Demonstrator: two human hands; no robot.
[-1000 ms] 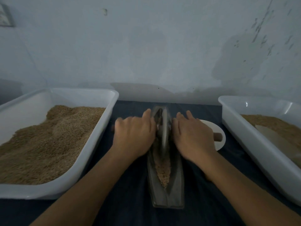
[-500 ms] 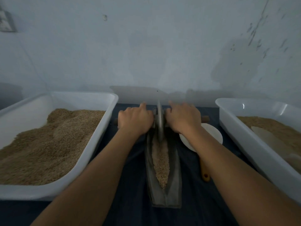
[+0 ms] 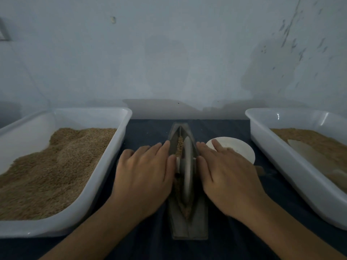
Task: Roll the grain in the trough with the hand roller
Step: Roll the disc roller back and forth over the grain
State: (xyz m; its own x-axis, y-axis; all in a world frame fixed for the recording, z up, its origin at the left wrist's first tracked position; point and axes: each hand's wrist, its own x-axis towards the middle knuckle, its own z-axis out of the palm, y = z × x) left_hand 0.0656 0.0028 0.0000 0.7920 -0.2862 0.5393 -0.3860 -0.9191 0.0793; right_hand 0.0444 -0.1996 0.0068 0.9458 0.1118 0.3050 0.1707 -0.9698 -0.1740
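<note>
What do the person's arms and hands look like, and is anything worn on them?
Both forearms are bare as far as the picture shows; no sleeve is in view. The left hand and the right hand have no gloves, and no ring, watch or bracelet can be seen. The light is dim, so fine marks cannot be judged.

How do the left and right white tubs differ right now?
The left tub holds a high heap of grain; the right tub holds a shallower layer. A pale scoop-like thing lies in the right tub, none in the left tub. Both are white, rectangular and flank the trough.
</note>
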